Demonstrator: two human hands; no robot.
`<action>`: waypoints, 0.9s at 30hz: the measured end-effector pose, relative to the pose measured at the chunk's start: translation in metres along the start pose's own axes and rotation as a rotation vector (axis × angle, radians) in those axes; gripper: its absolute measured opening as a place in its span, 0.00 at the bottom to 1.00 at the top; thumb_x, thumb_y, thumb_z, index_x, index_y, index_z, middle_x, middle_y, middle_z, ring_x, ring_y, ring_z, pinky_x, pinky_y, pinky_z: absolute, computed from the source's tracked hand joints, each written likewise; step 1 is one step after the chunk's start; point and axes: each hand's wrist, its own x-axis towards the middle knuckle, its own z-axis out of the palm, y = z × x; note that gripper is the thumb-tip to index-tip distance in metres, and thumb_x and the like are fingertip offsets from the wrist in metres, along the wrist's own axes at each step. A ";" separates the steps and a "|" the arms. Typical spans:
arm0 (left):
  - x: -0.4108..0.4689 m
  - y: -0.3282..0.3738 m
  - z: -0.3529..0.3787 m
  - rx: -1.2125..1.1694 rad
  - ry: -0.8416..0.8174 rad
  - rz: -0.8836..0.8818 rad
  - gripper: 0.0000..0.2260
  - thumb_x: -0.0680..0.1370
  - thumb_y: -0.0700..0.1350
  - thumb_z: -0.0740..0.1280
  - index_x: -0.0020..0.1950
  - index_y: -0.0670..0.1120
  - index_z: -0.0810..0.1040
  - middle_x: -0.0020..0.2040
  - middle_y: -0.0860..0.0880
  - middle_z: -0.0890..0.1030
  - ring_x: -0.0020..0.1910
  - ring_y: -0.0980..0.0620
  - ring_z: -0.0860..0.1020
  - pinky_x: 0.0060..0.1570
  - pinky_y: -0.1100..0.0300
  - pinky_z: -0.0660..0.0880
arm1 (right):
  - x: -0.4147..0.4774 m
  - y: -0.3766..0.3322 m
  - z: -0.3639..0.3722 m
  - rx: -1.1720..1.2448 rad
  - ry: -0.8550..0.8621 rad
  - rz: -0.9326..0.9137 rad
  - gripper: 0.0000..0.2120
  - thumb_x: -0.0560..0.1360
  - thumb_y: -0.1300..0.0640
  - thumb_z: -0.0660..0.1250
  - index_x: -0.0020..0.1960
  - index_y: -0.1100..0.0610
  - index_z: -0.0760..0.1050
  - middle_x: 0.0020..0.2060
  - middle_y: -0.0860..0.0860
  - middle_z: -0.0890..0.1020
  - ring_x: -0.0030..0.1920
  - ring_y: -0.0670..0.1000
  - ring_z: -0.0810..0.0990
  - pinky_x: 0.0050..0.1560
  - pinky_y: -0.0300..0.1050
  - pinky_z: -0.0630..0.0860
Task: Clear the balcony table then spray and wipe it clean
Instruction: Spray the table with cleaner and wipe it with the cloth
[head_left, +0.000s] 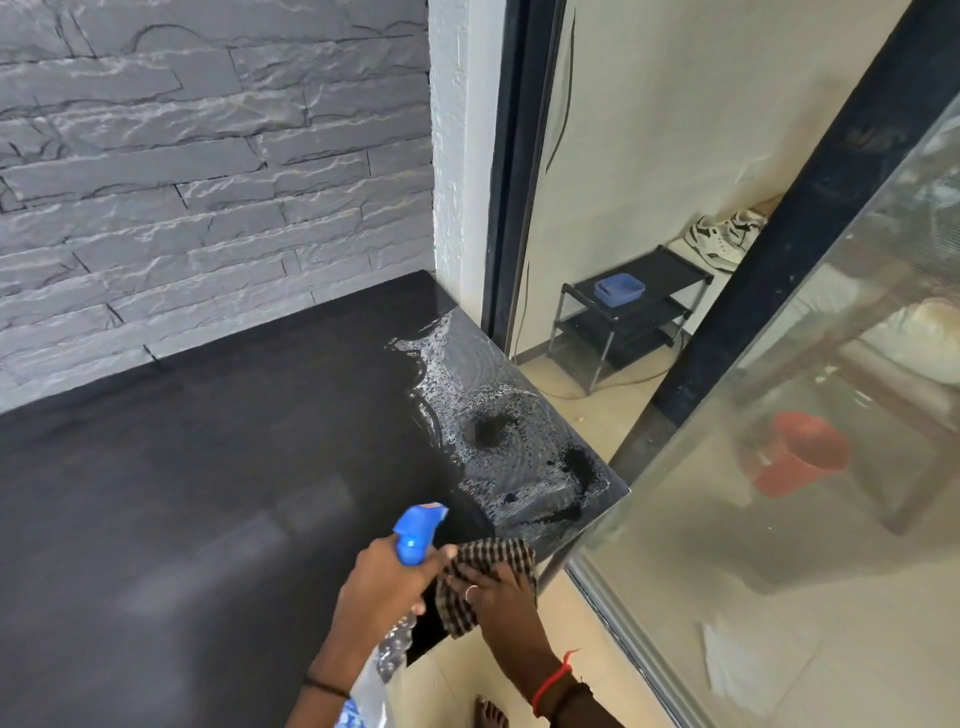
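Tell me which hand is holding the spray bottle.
The left hand grips the spray bottle by its blue trigger head; the right hand presses the checked cloth instead.

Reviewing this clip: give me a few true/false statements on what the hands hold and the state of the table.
1. The left hand holds a spray bottle with a blue nozzle. True.
2. The right hand presses a sponge on the table. False: it rests on a checked cloth.
3. Spray droplets cover the black table near its right edge. True.
4. Plates stand on the table. False: none show on it.
5. The blue tub sits on the table. False: it sits on a black rack beyond.
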 end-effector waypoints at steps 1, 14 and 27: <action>0.000 -0.005 -0.008 -0.027 0.037 -0.016 0.14 0.65 0.63 0.73 0.36 0.54 0.78 0.23 0.50 0.79 0.22 0.51 0.78 0.36 0.57 0.76 | 0.001 0.007 -0.005 -0.011 -0.003 0.022 0.26 0.43 0.49 0.84 0.39 0.35 0.82 0.41 0.30 0.83 0.35 0.41 0.81 0.35 0.29 0.74; 0.007 -0.032 -0.055 -0.103 0.180 -0.066 0.16 0.71 0.56 0.74 0.39 0.43 0.79 0.23 0.45 0.79 0.22 0.52 0.78 0.32 0.59 0.72 | 0.109 0.100 -0.050 -0.090 -0.043 0.245 0.21 0.80 0.63 0.54 0.70 0.50 0.70 0.65 0.51 0.76 0.65 0.57 0.69 0.64 0.53 0.70; 0.041 -0.002 -0.066 -0.189 0.194 0.022 0.15 0.72 0.54 0.74 0.43 0.42 0.79 0.35 0.42 0.83 0.24 0.50 0.79 0.31 0.60 0.73 | 0.037 0.117 -0.024 -0.110 -0.096 -0.006 0.31 0.68 0.50 0.74 0.68 0.37 0.68 0.68 0.34 0.67 0.59 0.50 0.73 0.55 0.41 0.71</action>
